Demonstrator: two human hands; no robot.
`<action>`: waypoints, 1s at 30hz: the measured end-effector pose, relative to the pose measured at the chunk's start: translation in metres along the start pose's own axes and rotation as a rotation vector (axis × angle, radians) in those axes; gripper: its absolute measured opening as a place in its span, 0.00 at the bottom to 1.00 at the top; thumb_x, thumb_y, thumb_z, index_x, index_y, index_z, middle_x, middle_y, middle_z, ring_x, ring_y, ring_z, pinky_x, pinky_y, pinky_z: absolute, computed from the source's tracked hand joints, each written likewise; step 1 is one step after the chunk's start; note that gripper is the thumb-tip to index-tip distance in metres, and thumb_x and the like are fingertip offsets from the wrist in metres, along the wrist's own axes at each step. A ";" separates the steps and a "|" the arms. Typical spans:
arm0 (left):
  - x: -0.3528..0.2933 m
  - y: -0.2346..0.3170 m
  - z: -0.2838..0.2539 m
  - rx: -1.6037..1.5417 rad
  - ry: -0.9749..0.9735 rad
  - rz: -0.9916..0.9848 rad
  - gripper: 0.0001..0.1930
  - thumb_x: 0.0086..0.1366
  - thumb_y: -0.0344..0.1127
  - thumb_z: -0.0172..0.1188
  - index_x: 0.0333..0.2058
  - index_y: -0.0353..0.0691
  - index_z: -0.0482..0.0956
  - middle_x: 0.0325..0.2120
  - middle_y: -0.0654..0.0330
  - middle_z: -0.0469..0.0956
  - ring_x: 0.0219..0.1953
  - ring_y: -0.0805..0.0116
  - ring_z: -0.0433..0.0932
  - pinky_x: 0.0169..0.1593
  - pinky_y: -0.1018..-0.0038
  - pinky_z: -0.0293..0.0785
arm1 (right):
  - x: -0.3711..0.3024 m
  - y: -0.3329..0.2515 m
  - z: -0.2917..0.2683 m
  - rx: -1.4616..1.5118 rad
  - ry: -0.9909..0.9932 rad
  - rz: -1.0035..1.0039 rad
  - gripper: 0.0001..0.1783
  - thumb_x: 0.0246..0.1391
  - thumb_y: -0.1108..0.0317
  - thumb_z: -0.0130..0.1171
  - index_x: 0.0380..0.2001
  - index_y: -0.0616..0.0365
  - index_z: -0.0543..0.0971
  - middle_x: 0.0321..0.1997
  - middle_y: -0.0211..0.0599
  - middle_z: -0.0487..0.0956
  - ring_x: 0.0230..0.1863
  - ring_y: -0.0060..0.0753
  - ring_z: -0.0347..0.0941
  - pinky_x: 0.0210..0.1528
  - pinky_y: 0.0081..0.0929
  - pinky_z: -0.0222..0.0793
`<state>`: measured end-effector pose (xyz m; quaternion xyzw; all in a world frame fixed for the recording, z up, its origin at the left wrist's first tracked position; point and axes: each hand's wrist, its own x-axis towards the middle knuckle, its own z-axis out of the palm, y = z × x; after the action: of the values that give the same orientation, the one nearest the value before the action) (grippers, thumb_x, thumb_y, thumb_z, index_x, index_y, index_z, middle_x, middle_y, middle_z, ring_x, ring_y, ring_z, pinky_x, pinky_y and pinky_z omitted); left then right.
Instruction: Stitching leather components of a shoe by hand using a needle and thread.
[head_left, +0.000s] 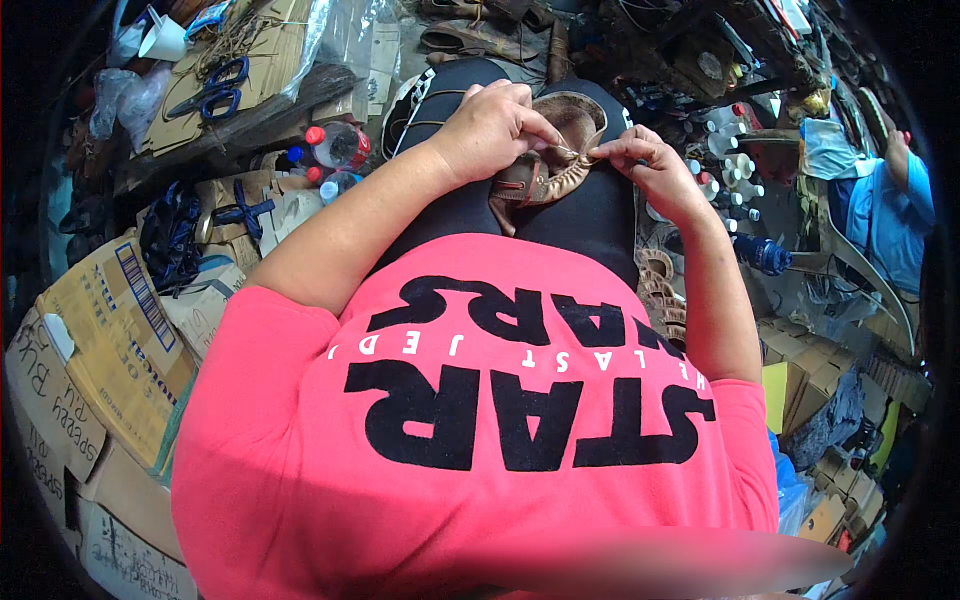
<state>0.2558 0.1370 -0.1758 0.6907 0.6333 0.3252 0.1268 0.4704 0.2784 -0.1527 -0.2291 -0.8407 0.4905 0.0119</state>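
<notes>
A brown leather shoe upper [548, 188] rests across my dark-trousered thighs, its opening facing away from me. Along its edge runs a puckered, gathered seam. My left hand [498, 125] reaches over from the left, thumb and forefinger pinched at this seam. Opposite it, my right hand [648, 165] pinches close to the same spot from the right. A thin pale thread [571, 156] shows between the two sets of fingertips. Whether a needle is there is too small to tell. A brown lace sits in the upper's side, left of the seam.
Blue-handled scissors [222, 92] lie on cardboard at the upper left. Plastic bottles [338, 146] stand beside my left thigh, several more to my right. Cardboard boxes [120, 335] pile up at the left. Brown shoe pieces [660, 290] lie by my right thigh. Another person's blue-clothed arm [893, 205] appears far right.
</notes>
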 end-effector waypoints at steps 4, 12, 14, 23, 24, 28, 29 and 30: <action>0.000 0.000 0.000 0.005 -0.022 -0.020 0.08 0.52 0.36 0.64 0.31 0.58 0.84 0.23 0.65 0.69 0.34 0.64 0.70 0.39 0.67 0.62 | 0.000 0.005 0.000 0.101 -0.004 0.004 0.20 0.46 0.84 0.52 0.39 0.49 0.83 0.30 0.29 0.69 0.38 0.26 0.65 0.46 0.19 0.62; 0.001 0.004 0.000 -0.004 -0.057 -0.010 0.08 0.51 0.37 0.64 0.31 0.57 0.84 0.23 0.66 0.70 0.34 0.65 0.70 0.38 0.68 0.61 | 0.001 0.009 -0.001 0.167 -0.015 -0.006 0.24 0.41 0.87 0.50 0.39 0.51 0.83 0.26 0.26 0.66 0.34 0.23 0.62 0.44 0.16 0.61; 0.004 0.004 0.002 -0.007 -0.050 0.004 0.08 0.50 0.36 0.64 0.31 0.56 0.84 0.22 0.65 0.70 0.33 0.65 0.71 0.38 0.68 0.63 | 0.002 0.010 -0.002 0.166 -0.041 -0.005 0.24 0.41 0.87 0.50 0.39 0.51 0.83 0.26 0.25 0.66 0.34 0.23 0.62 0.44 0.16 0.61; 0.006 0.009 -0.002 -0.050 -0.047 0.106 0.13 0.46 0.29 0.65 0.34 0.47 0.83 0.23 0.59 0.73 0.31 0.60 0.73 0.36 0.70 0.70 | -0.008 -0.003 0.002 0.006 -0.026 -0.005 0.17 0.47 0.81 0.57 0.41 0.54 0.82 0.29 0.22 0.69 0.35 0.18 0.63 0.42 0.17 0.61; 0.003 0.008 -0.002 -0.115 -0.053 0.050 0.14 0.47 0.29 0.65 0.36 0.46 0.82 0.25 0.60 0.76 0.32 0.62 0.75 0.38 0.71 0.71 | -0.011 -0.008 0.005 0.088 0.022 0.049 0.17 0.47 0.79 0.58 0.42 0.54 0.81 0.30 0.23 0.71 0.36 0.18 0.64 0.42 0.17 0.61; 0.004 0.014 0.003 -0.261 -0.110 -0.234 0.12 0.49 0.31 0.65 0.35 0.43 0.81 0.24 0.60 0.79 0.30 0.69 0.78 0.37 0.73 0.72 | -0.010 -0.001 0.013 0.290 0.071 0.135 0.16 0.49 0.75 0.61 0.44 0.57 0.79 0.34 0.24 0.76 0.39 0.17 0.68 0.45 0.15 0.63; 0.005 0.016 0.004 -0.261 -0.109 -0.233 0.12 0.49 0.31 0.65 0.35 0.43 0.81 0.24 0.60 0.79 0.30 0.69 0.78 0.37 0.73 0.72 | -0.008 -0.001 0.015 0.391 0.069 0.177 0.15 0.50 0.75 0.61 0.43 0.59 0.79 0.34 0.25 0.77 0.40 0.16 0.69 0.45 0.15 0.64; 0.008 0.018 0.005 -0.268 -0.142 -0.300 0.12 0.49 0.31 0.65 0.35 0.42 0.80 0.24 0.60 0.79 0.29 0.70 0.78 0.36 0.74 0.73 | -0.007 0.000 0.018 0.391 0.071 0.175 0.15 0.50 0.75 0.61 0.43 0.59 0.79 0.34 0.25 0.77 0.40 0.16 0.69 0.45 0.15 0.64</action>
<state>0.2728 0.1426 -0.1668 0.5871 0.6695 0.3345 0.3087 0.4722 0.2614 -0.1609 -0.3118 -0.7056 0.6349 0.0429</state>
